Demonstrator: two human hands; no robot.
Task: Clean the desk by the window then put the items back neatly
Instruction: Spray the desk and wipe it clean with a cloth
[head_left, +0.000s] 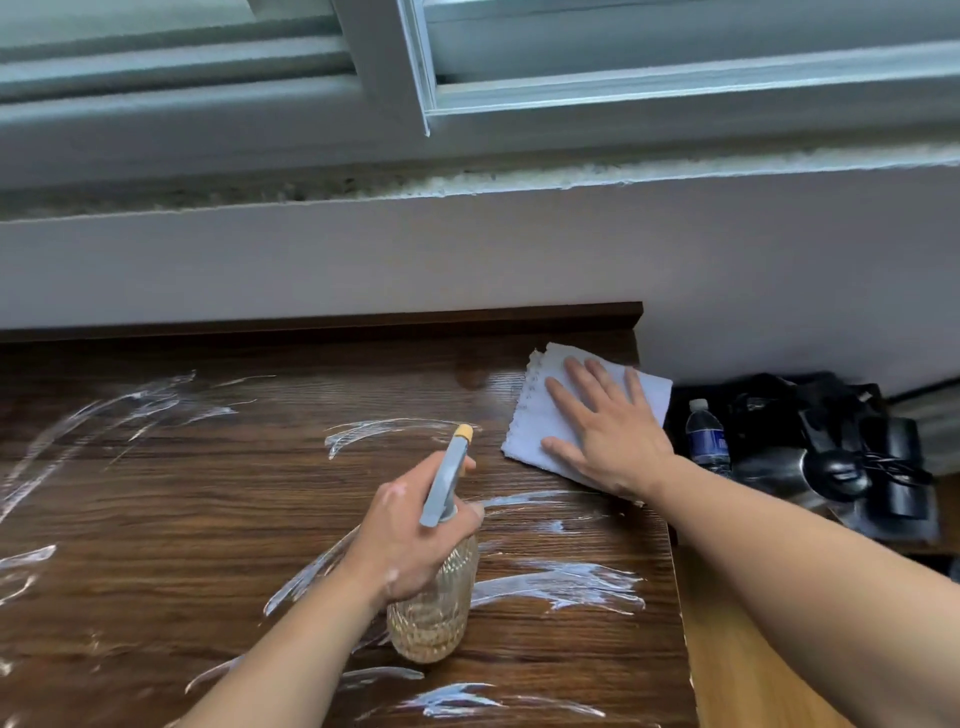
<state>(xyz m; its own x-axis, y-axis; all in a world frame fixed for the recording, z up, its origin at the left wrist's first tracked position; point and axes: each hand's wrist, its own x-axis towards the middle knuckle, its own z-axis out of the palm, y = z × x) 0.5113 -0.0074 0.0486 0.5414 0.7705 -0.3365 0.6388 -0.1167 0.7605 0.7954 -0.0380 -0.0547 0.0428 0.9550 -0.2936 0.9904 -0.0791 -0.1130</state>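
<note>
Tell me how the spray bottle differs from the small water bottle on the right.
The spray bottle has a grey trigger head with a yellow tip; the water bottle has a plain white cap. The spray bottle's ribbed body is clear and yellowish; the water bottle wears a dark blue label. The left hand grips the spray bottle; the water bottle stands untouched. Both stand roughly upright.

Soft daylight from the window (675, 78), glare on the wet desk (208, 493), blurred, bowed wide-angle edges.
</note>
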